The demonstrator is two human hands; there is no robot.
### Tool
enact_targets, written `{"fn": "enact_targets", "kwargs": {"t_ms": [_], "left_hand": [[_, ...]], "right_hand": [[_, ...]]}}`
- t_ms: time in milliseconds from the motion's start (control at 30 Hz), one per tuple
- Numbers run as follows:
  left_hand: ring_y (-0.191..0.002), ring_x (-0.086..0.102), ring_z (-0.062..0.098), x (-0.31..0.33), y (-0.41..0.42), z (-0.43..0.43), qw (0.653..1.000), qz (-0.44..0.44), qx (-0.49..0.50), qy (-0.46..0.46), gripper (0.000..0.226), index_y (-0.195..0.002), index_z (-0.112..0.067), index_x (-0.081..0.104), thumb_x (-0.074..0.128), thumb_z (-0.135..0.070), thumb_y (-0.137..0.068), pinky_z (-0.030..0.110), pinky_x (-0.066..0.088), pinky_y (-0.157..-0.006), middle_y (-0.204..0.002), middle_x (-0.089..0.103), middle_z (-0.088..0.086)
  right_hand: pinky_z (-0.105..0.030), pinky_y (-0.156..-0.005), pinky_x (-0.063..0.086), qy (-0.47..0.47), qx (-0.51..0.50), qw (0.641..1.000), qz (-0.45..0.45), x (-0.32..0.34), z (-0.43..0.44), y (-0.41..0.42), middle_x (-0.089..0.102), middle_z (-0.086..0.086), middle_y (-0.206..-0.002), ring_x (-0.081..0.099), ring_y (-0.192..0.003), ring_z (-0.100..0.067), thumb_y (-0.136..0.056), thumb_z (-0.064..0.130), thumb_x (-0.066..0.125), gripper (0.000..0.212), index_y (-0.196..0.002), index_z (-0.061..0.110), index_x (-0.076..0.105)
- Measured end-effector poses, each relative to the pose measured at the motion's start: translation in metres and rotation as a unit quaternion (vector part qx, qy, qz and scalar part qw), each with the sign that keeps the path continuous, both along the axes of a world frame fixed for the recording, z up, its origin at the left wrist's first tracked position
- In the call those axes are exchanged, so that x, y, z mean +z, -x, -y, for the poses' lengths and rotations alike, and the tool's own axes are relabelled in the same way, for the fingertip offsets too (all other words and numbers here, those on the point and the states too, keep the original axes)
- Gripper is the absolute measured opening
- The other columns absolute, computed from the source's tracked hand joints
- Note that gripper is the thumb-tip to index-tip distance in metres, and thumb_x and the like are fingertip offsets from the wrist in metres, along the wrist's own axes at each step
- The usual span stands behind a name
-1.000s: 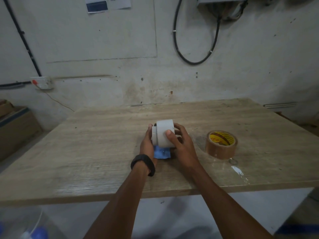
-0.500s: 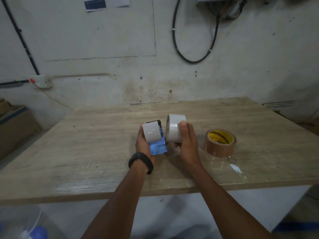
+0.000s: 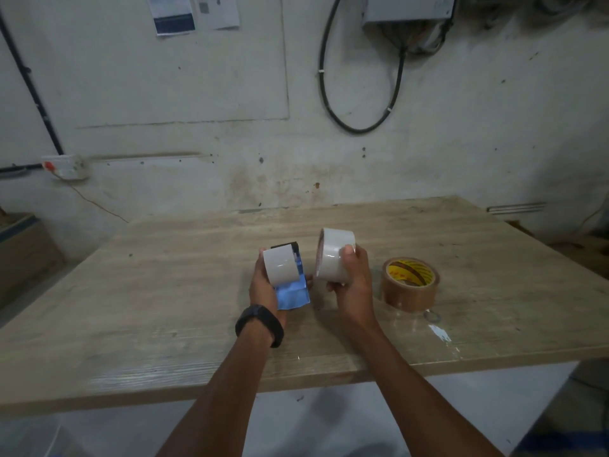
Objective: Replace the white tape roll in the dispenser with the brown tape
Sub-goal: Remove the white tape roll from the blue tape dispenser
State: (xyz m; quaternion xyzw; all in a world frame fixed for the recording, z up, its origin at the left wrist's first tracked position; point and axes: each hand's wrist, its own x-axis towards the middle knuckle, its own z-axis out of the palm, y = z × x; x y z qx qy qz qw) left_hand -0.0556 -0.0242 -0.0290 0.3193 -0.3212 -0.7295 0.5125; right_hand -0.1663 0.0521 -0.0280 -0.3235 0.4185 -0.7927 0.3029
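Brown tape (image 3: 410,285) lies flat at right; my right hand (image 3: 355,286) grips the white roll (image 3: 334,258), hole seemingly leftward; left hand (image 3: 263,286) clasps the dispenser (image 3: 293,293).

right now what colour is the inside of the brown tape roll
Yellow inside the brown tape roll; head view.

Right hand (image 3: 355,286) grips the white tape roll (image 3: 334,258) just beside the left hand (image 3: 263,286)'s dispenser (image 3: 292,291); brown tape (image 3: 410,286) sits on the table (image 3: 164,291)

Bare workshop: a stained plaster wall (image 3: 461,143) carries a looped black cable (image 3: 357,130) and junction box (image 3: 407,8) behind a worn wooden table (image 3: 164,308).
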Motion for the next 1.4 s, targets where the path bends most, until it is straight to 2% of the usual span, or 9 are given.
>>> {"fn": "enact_targets", "kwargs": {"t_ms": [167,400,533,667,800,967,1133,1300,1400], "left_hand": [[-0.063,0.074,0.022,0.002,-0.001,-0.003,0.999,-0.031,-0.032,0.008,0.046,-0.102,-0.008,0.068,0.040,-0.044,-0.104,0.029,0.058,-0.050,-0.082,0.075,0.011],[-0.090,0.066,0.027,0.005,-0.001,-0.001,0.996,-0.070,-0.048,-0.037,0.049,-0.112,-0.006,0.065,0.041,-0.048,-0.102,0.034,0.062,-0.071,-0.109,0.067,0.016],[-0.079,0.071,0.022,-0.001,0.000,0.005,0.996,-0.075,-0.036,-0.031,0.048,-0.100,-0.011,0.076,0.044,-0.047,-0.101,0.032,0.061,-0.067,-0.100,0.073,0.011],[-0.067,0.071,0.021,-0.004,0.002,0.009,0.994,-0.092,-0.052,-0.024,0.045,-0.095,-0.014,0.073,0.045,-0.049,-0.100,0.030,0.061,-0.057,-0.088,0.072,0.007],[-0.066,0.072,0.020,-0.005,0.000,0.009,0.995,-0.084,-0.061,-0.014,0.043,-0.094,-0.016,0.073,0.048,-0.051,-0.098,0.031,0.061,-0.057,-0.085,0.074,0.006],[-0.067,0.072,0.017,-0.005,0.001,0.008,0.992,-0.097,-0.068,-0.032,0.034,-0.102,-0.017,0.065,0.044,-0.044,-0.102,0.031,0.061,-0.060,-0.087,0.074,0.005],[-0.084,0.060,0.023,0.007,0.003,-0.002,0.990,-0.112,-0.063,-0.049,0.039,-0.102,-0.013,0.061,0.042,-0.047,-0.102,0.042,0.045,-0.095,-0.100,0.064,0.007],[-0.064,0.072,0.017,-0.002,0.001,0.005,0.991,-0.100,-0.077,-0.035,0.048,-0.089,-0.015,0.074,0.042,-0.048,-0.101,0.032,0.062,-0.059,-0.084,0.073,0.005],[-0.068,0.071,0.019,0.001,0.002,0.003,0.993,-0.084,-0.078,-0.018,0.049,-0.089,-0.015,0.075,0.041,-0.048,-0.102,0.035,0.063,-0.063,-0.083,0.074,0.006]], "right_hand": [[-0.038,-0.073,0.053,0.058,0.092,0.973,0.203,0.008,-0.005,0.003,0.070,-0.012,-0.107,0.066,-0.093,-0.025,-0.080,0.034,0.065,0.051,-0.123,0.009,0.060],[-0.036,-0.066,0.048,0.084,0.137,0.932,0.325,0.001,0.005,0.016,0.053,-0.024,-0.123,0.059,-0.088,-0.030,-0.058,0.059,0.081,0.110,-0.141,-0.003,0.044],[-0.037,-0.070,0.053,0.068,0.147,0.947,0.278,0.003,0.003,0.017,0.058,-0.021,-0.130,0.060,-0.104,-0.033,-0.053,0.061,0.083,0.105,-0.138,0.006,0.053],[-0.050,-0.082,0.055,0.109,0.176,0.946,0.251,0.021,-0.001,0.026,0.058,-0.023,-0.130,0.054,-0.119,-0.043,-0.060,0.035,0.089,0.083,-0.131,0.007,0.058],[-0.045,-0.087,0.057,0.049,0.045,0.997,-0.024,0.048,0.004,0.044,0.060,-0.009,-0.127,0.061,-0.113,-0.028,-0.078,0.028,0.079,0.057,-0.130,0.016,0.058],[-0.030,-0.092,0.054,-0.075,-0.143,0.953,-0.257,0.067,0.007,0.086,0.057,0.003,-0.129,0.060,-0.112,-0.008,-0.061,0.051,0.088,0.081,-0.131,0.025,0.055],[-0.031,-0.098,0.046,-0.210,-0.233,0.880,-0.356,0.057,0.004,0.147,0.051,-0.003,-0.136,0.054,-0.119,-0.016,-0.055,0.056,0.087,0.099,-0.138,0.016,0.050],[-0.037,-0.101,0.048,-0.265,-0.271,0.859,-0.343,0.042,-0.004,0.188,0.057,-0.010,-0.135,0.057,-0.121,-0.023,-0.050,0.055,0.087,0.104,-0.137,0.011,0.051],[-0.027,-0.097,0.043,-0.279,-0.273,0.855,-0.343,0.034,-0.009,0.201,0.057,-0.012,-0.136,0.057,-0.121,-0.023,-0.056,0.045,0.091,0.097,-0.137,0.009,0.052]]}}
